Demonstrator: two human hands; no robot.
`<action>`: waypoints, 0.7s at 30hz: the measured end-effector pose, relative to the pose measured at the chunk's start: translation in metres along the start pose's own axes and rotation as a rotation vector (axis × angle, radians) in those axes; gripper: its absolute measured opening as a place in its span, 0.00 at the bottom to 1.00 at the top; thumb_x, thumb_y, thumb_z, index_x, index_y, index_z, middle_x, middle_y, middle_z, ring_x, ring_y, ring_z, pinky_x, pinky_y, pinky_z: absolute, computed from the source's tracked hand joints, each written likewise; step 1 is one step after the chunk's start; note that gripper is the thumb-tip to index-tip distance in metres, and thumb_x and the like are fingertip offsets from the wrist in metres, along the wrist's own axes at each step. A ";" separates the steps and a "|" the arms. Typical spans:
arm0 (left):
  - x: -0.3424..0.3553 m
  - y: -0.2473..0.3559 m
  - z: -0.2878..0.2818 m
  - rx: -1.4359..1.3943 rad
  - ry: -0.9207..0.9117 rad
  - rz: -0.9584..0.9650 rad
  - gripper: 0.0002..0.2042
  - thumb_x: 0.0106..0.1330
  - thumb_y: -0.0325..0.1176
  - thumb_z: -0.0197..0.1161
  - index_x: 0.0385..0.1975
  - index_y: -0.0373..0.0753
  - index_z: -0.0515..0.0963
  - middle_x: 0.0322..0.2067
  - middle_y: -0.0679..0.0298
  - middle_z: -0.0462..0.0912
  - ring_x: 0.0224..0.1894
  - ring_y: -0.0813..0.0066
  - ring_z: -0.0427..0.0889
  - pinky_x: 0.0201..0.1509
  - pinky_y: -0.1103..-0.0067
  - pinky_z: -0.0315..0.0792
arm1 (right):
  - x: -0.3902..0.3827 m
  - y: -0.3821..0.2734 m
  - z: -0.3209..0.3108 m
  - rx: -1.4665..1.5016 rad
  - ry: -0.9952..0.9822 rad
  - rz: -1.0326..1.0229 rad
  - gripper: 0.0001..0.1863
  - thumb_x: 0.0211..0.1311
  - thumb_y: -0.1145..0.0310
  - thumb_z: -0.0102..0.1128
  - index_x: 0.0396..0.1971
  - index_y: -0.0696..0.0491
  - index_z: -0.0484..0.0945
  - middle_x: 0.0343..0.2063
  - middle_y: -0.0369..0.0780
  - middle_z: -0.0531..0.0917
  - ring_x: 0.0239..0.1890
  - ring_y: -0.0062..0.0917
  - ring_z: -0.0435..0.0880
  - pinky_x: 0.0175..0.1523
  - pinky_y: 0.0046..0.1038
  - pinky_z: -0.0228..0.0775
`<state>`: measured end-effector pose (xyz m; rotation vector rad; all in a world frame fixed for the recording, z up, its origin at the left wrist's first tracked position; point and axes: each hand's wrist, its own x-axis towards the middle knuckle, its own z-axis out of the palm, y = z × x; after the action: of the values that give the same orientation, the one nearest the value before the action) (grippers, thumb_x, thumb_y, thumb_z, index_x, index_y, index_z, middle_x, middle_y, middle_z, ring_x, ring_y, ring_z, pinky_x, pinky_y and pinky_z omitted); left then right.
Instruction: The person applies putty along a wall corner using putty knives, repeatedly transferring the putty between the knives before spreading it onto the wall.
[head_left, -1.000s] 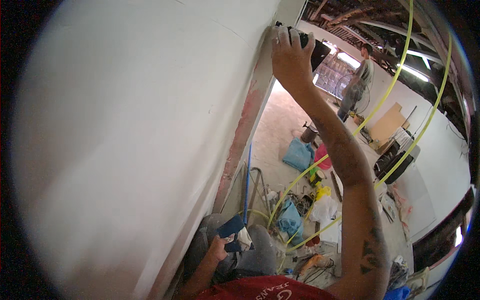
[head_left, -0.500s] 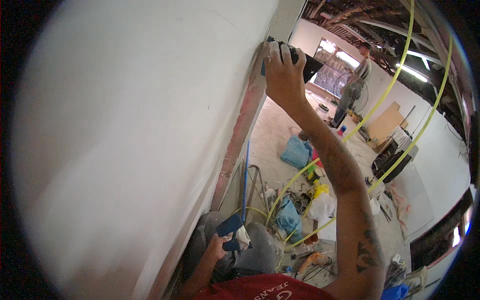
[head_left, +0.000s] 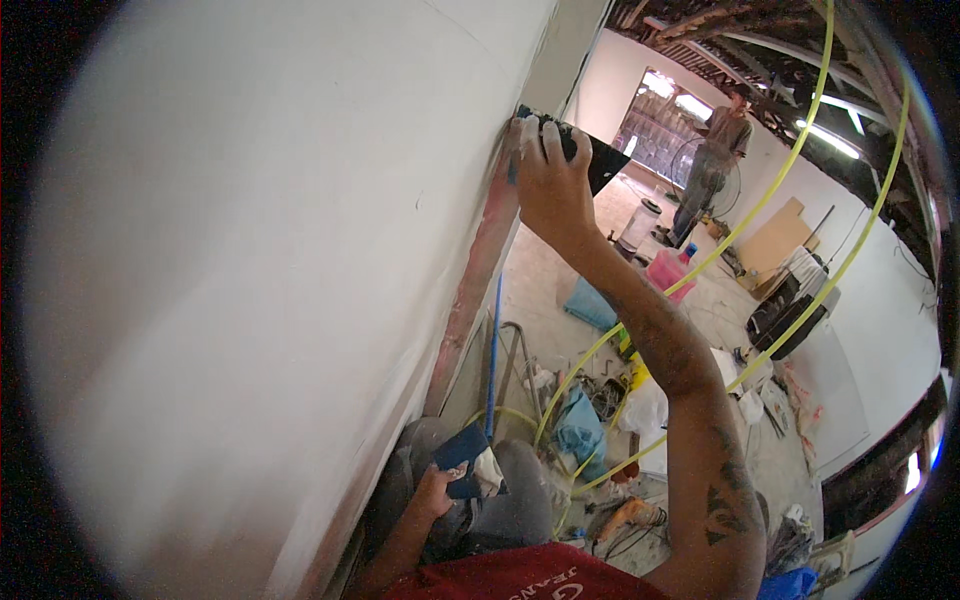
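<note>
The wall edge, a pinkish-grey strip ending a broad white wall, has the right hand at its upper part. That hand grips a dark flat blade, fingers curled over its top, the near end against the wall edge and the far corner jutting out to the right. The left hand, just beside the lower end of the wall edge, clasps a dark blue plate carrying a lump of whitish paste.

Containers stand or lie on the floor to the right of the wall edge. Farther from it are a pale cylindrical tub with a dark top and a pink container; I cannot tell what either holds. Nearer the wall edge lie a crumpled light-blue bag and, beyond that, a white plastic bag, contents hidden. Well apart from the wall edge, another person stands deeper in the room.
</note>
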<state>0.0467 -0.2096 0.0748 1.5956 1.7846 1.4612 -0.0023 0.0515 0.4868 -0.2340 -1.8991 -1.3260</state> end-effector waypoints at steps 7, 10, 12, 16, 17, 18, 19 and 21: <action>0.004 -0.003 0.000 -0.049 -0.076 -0.074 0.30 0.37 0.31 0.66 0.48 0.34 0.73 0.48 0.51 0.74 0.54 0.56 0.70 0.61 0.70 0.59 | -0.027 -0.024 -0.002 0.054 -0.066 -0.036 0.29 0.46 0.62 0.54 0.49 0.62 0.69 0.50 0.45 0.67 0.53 0.36 0.63 0.57 0.46 0.50; 0.004 0.002 -0.001 -0.040 0.022 0.045 0.21 0.39 0.24 0.65 0.40 0.33 0.77 0.43 0.49 0.77 0.48 0.56 0.75 0.53 0.70 0.67 | -0.047 -0.039 -0.003 0.134 -0.085 -0.062 0.28 0.47 0.62 0.54 0.49 0.61 0.69 0.50 0.46 0.67 0.53 0.36 0.62 0.57 0.46 0.50; 0.003 0.006 -0.002 -0.059 0.020 -0.013 0.21 0.39 0.24 0.66 0.39 0.33 0.77 0.43 0.50 0.77 0.47 0.55 0.76 0.52 0.70 0.68 | -0.063 -0.050 -0.007 0.179 -0.130 -0.072 0.27 0.48 0.63 0.53 0.49 0.61 0.69 0.50 0.46 0.68 0.53 0.36 0.63 0.57 0.47 0.50; 0.008 0.011 -0.001 0.092 0.003 -0.050 0.20 0.41 0.25 0.66 0.40 0.35 0.76 0.43 0.54 0.77 0.44 0.58 0.78 0.52 0.72 0.69 | -0.100 -0.075 -0.034 0.420 -0.352 -0.143 0.24 0.51 0.64 0.51 0.49 0.58 0.70 0.50 0.45 0.68 0.54 0.36 0.64 0.58 0.51 0.48; 0.010 0.011 0.000 0.055 0.012 0.011 0.20 0.41 0.25 0.66 0.40 0.35 0.76 0.43 0.54 0.77 0.44 0.58 0.78 0.52 0.72 0.69 | -0.108 -0.079 -0.042 0.418 -0.276 -0.130 0.24 0.51 0.64 0.51 0.49 0.58 0.70 0.50 0.45 0.68 0.54 0.36 0.64 0.58 0.51 0.48; 0.013 0.012 0.004 -0.461 0.083 -0.300 0.20 0.43 0.24 0.65 0.41 0.36 0.75 0.43 0.57 0.78 0.44 0.62 0.78 0.52 0.73 0.69 | -0.114 -0.080 -0.051 0.497 -0.273 -0.125 0.25 0.50 0.67 0.51 0.51 0.57 0.68 0.50 0.45 0.68 0.54 0.35 0.64 0.59 0.51 0.46; 0.015 0.010 0.006 -0.794 0.099 -0.498 0.20 0.44 0.23 0.65 0.42 0.37 0.75 0.42 0.58 0.78 0.43 0.63 0.78 0.53 0.73 0.69 | -0.117 -0.079 -0.058 0.570 -0.297 -0.126 0.26 0.49 0.69 0.51 0.52 0.56 0.67 0.49 0.44 0.68 0.55 0.33 0.64 0.60 0.52 0.44; 0.015 0.006 0.010 -1.200 0.144 -0.729 0.20 0.46 0.22 0.63 0.43 0.38 0.73 0.41 0.61 0.78 0.43 0.69 0.78 0.53 0.75 0.70 | -0.111 -0.067 -0.066 0.582 -0.250 -0.083 0.27 0.49 0.69 0.52 0.54 0.55 0.66 0.51 0.44 0.68 0.57 0.34 0.63 0.62 0.55 0.40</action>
<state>0.0527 -0.1926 0.0815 0.2125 0.9241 1.6869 0.0676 -0.0034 0.3719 -0.0221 -2.4385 -0.7664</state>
